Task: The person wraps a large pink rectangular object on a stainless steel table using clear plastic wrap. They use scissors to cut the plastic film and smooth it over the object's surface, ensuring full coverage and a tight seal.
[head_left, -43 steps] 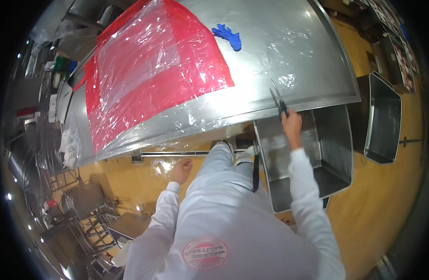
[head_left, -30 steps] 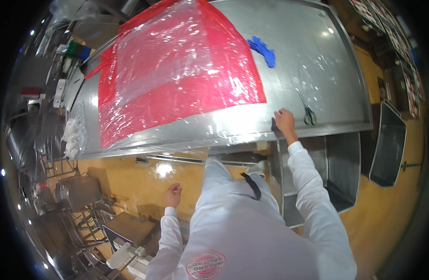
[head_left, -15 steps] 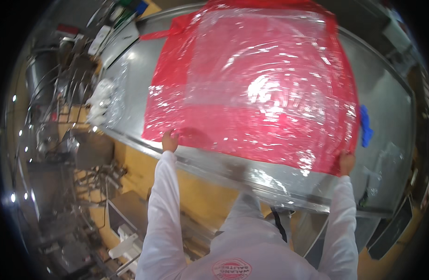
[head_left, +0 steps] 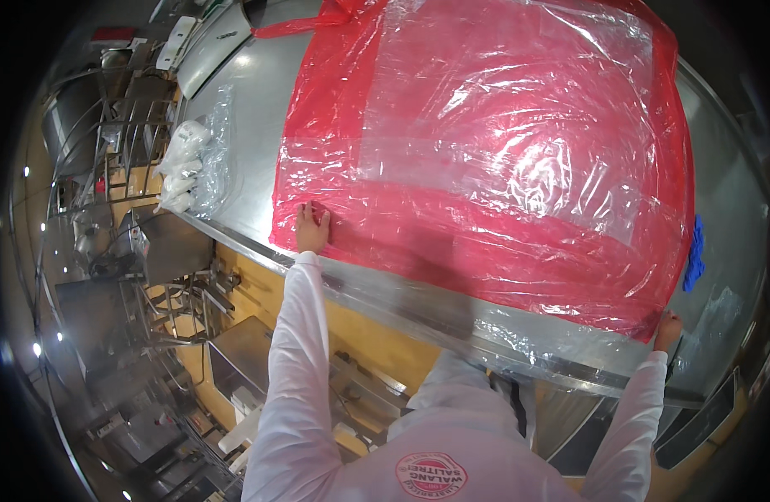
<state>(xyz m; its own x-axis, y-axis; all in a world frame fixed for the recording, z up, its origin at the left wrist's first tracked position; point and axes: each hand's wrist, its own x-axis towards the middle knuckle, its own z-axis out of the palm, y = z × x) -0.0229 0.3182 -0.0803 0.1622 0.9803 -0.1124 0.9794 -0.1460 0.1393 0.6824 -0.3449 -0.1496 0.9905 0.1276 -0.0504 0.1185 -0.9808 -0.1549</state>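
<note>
Steel table (head_left: pixel 255 117) shows on both sides of the red plastic sheet (head_left: pixel 502 180), whose near edge lies inside the rim (head_left: pixel 519 364). My left grip (head_left: pixel 311 230) rests open near its left corner; whether my curled right grip (head_left: pixel 668 329) pinches the other, I can't tell. Uneven pulling could wrinkle slick plastic or drag the adjacent blue glove (head_left: pixel 695 259).
</note>
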